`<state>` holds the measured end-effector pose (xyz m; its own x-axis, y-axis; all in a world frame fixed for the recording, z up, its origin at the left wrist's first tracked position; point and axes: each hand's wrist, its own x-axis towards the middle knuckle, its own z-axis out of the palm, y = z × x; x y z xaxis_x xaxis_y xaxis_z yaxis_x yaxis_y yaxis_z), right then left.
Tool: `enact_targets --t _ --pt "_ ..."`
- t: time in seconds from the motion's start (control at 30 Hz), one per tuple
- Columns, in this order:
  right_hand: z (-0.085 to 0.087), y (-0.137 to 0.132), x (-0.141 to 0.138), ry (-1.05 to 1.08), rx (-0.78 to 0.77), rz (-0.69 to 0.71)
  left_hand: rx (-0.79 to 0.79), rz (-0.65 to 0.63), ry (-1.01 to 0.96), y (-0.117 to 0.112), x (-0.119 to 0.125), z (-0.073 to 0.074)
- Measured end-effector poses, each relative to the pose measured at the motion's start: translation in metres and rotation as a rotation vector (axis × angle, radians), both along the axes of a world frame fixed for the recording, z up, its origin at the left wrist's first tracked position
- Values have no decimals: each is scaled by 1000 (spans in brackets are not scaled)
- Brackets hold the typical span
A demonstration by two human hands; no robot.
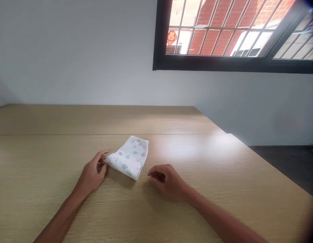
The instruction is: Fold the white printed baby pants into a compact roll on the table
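A small white cloth point(130, 158) lies on the pale wooden bench point(45, 162), near the middle and just in front of the person. It is printed with small green and pink shapes. It is not spread flat: it sits folded over into a narrow, layered bundle, with a thick folded edge on the near right side and a squarer end on the far right. How many layers it has is hard to tell from this view.

The left hand point(92, 172) rests at the cloth's left end, where the bundle narrows. Its fingers point(103, 158) curl around that corner and appear to be gripping it lightly, though the hand partly hides the contact.

The right hand point(169, 182) sits on the bench just right of the cloth and near it, not touching it. Its fingers point(152, 173) are loosely curled and hold nothing.

As far as the view shows, the cloth is folded, and the left hand alone has hold of it. No other things lie near the hands. A seam point(95, 135) crosses the bench beyond them. On the far right, a dark-framed window point(229, 62) looks out on a red brick wall point(209, 40).
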<state>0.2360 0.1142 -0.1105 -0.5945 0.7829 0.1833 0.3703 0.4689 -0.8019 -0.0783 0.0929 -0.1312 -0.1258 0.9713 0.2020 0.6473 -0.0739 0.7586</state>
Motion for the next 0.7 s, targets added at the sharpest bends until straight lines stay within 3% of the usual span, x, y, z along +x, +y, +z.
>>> enact_targets --t 0.2,0.47,0.7 --pt "6 -5 -1 -64 45 52 -15 -170 -42 0 1 2" --pt "6 -11 -6 -86 118 15 -130 -314 -197 -7 11 5" --pt "2 -2 -2 -30 -19 -119 -236 -344 -256 -14 27 -2"
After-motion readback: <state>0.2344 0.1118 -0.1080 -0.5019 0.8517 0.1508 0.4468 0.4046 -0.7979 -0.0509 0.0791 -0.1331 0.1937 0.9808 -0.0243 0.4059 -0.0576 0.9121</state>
